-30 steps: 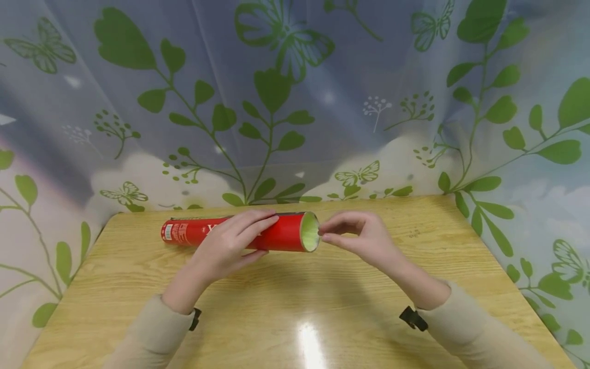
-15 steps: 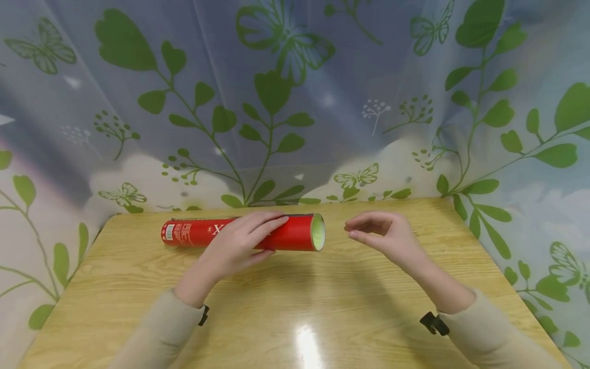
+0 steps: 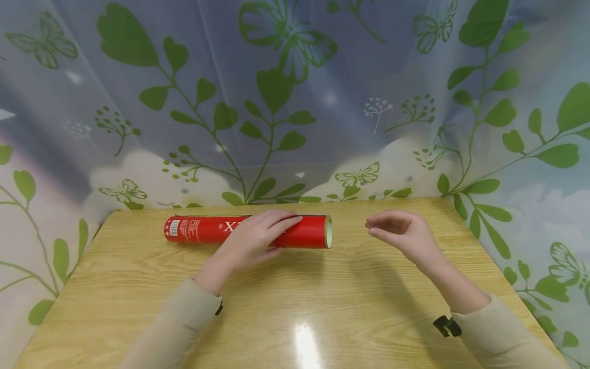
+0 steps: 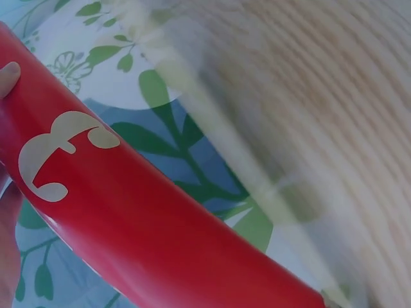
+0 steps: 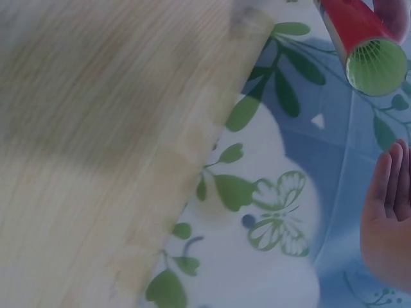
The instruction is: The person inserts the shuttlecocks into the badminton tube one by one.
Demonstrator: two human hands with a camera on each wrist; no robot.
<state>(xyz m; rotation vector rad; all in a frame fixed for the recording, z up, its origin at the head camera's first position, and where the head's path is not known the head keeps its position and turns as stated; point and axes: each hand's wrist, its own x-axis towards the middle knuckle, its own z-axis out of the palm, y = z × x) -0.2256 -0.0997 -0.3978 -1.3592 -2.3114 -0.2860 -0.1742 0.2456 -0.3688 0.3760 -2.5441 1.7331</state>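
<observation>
A long red shuttlecock tube (image 3: 203, 229) with white print and a barcode lies sideways across the back of the table, held by my left hand (image 3: 260, 236) from above, thumb on the near side. Its open mouth (image 3: 329, 231) points right. In the right wrist view the pale green inside of the tube (image 5: 376, 67) shows thin radiating ribs. My right hand (image 3: 405, 236) hovers to the right of the mouth, apart from it, fingers loosely bent with nothing between them. The left wrist view has the tube (image 4: 160, 218) close up, a fingertip (image 4: 8, 77) on it.
The light wood table (image 3: 276, 307) has a bright glare spot near its front. A curtain (image 3: 207, 154) with green leaves and butterflies hangs right behind the table and along both sides. Black straps (image 3: 447, 326) sit at the sleeve cuffs.
My right hand has drawn back to the right from the tube's mouth. Left hand and tube have shifted slightly right, and the mouth now shows more edge-on.
</observation>
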